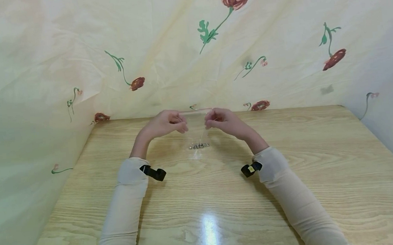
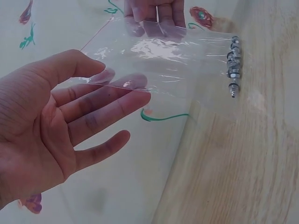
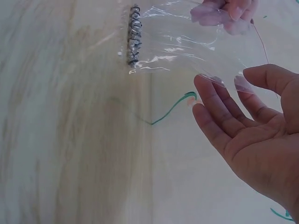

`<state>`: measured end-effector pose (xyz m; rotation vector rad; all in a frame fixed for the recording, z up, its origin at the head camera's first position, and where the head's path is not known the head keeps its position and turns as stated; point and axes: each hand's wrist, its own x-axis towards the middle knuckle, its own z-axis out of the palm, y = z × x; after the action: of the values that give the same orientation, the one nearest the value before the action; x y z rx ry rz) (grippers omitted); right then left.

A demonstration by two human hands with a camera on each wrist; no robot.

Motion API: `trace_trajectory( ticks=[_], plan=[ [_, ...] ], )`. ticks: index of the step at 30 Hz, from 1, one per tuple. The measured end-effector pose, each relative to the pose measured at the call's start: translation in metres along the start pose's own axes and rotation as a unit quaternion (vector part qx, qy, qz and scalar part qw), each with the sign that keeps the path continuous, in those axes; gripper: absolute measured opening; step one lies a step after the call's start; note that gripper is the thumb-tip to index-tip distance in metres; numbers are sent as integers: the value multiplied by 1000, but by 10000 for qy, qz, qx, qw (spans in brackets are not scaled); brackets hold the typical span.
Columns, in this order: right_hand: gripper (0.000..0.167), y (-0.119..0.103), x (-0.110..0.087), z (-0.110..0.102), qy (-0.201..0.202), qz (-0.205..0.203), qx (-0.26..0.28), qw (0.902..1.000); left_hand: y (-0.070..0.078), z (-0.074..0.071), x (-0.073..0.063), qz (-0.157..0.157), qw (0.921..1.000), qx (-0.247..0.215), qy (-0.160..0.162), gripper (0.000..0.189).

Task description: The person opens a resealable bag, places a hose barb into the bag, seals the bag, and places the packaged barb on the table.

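Note:
Between my two hands hangs a clear plastic zip bag with a thin red line along its top edge. Several small metal parts, silvery with dark rings, lie in a row along the bag's bottom. My left hand pinches the bag's left side near the top between thumb and fingers. On the opposite side my right hand pinches it the same way. Both wrist views show fingers behind the clear film, with the metal parts at the far end. What kind of parts they are is hard to tell.
A wood-grain table lies beneath both forearms. Behind it and at the sides hangs a pale flowered cloth, meeting the table's back edge close behind the hands. Each wrist wears a small black camera on a strap.

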<state>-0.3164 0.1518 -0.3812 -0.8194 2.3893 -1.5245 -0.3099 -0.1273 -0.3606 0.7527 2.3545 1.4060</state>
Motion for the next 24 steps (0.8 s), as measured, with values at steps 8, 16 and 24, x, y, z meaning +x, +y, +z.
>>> trace_trajectory(
  ticks=[8,16,24],
  plan=[
    [27,1,0,5,-182,323,466,9982,-5,6,5,-7,9999,-159,-38,26],
    [20,5,1,6,-140,521,854,9949,-11,12,10,146,9995,-279,-13,31],
    [22,4,0,8,-23,585,1143,9917,-14,15,11,283,9975,-644,26,32]
  ],
)
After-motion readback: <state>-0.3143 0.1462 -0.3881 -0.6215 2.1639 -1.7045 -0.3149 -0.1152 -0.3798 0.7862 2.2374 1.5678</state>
